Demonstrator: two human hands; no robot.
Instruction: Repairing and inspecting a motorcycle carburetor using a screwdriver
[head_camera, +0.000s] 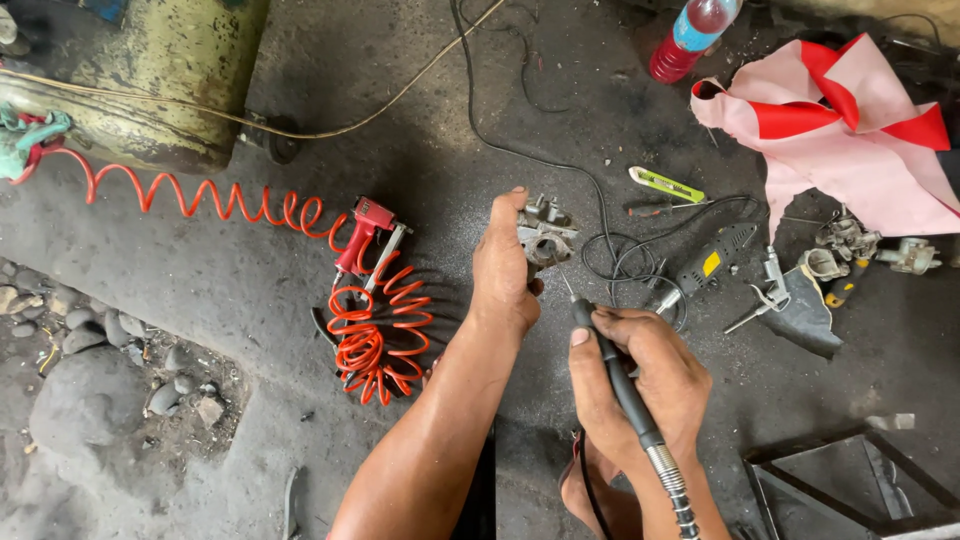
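Note:
My left hand (505, 262) grips a small grey metal engine part (543, 234), a carburettor-like casting, held up above the dark concrete floor. My right hand (636, 376) is closed around a black pen-shaped grinder handpiece (612, 362) on a flexible steel shaft (672, 488). Its thin bit points up toward the underside of the metal part, a short gap away.
A red air gun (362, 232) with a coiled orange hose (372, 328) lies left. Right of the hands lie a black and yellow rotary tool (712, 260), a green utility knife (665, 184), several metal parts (848, 242), pink and red cloth (850, 130), a red bottle (688, 38). Stones (85, 400) lie lower left.

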